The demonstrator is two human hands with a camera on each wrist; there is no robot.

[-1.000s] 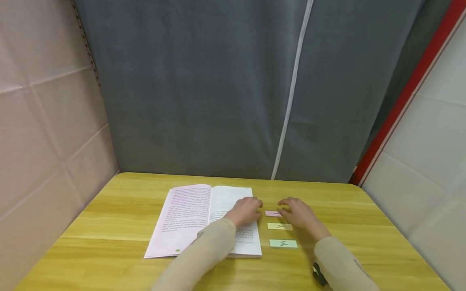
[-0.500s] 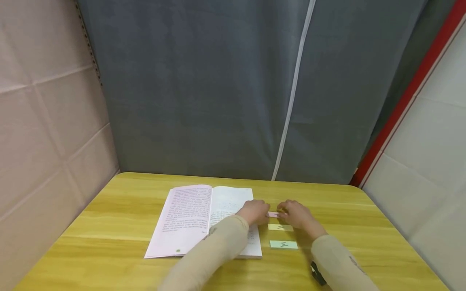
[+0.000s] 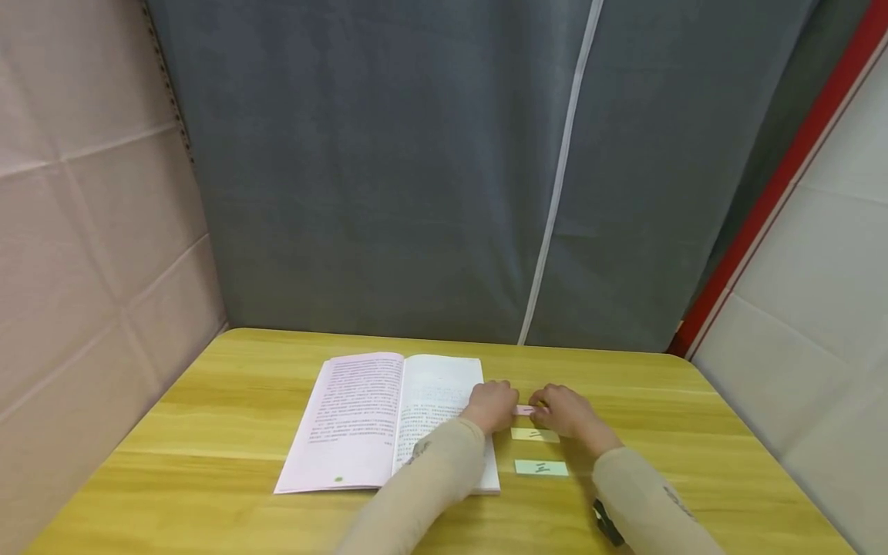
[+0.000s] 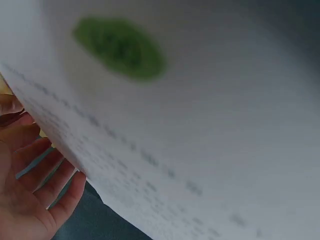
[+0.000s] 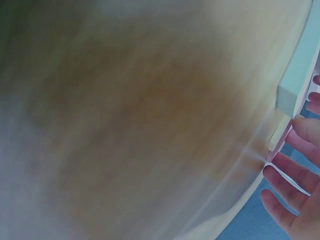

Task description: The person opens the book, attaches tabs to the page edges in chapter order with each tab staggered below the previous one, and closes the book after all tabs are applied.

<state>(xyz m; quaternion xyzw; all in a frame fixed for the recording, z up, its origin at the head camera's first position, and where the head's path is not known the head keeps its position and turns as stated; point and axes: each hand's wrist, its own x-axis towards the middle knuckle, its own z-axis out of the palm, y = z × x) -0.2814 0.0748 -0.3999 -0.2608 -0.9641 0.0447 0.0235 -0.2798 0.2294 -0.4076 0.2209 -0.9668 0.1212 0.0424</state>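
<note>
An open book (image 3: 354, 408) lies on the table, and my left hand (image 3: 492, 405) reaches across its right page. The fingers of that hand hold the left end of a pink sticky note pad (image 3: 523, 410). My right hand (image 3: 563, 410) pinches the pad's right end with bent fingers. Below it lie a yellow sticky note pad (image 3: 535, 435) and a green sticky note pad (image 3: 541, 468), both marked with dark strokes. In the right wrist view, the right-hand fingers (image 5: 287, 192) sit at the pink edge. The book page hides part of the left hand (image 4: 37, 185) in the left wrist view.
The wooden table (image 3: 208, 439) extends around the book and pads. A grey curtain (image 3: 388, 193) hangs behind its far edge. Pale walls stand on both sides, with a red strip (image 3: 770, 177) at the right. A dark object (image 3: 607, 524) shows beside the right sleeve.
My left hand has moved right, from over the book page to the left end of the pink pad. My right hand has shifted slightly, its fingers drawn in at the pad's right end.
</note>
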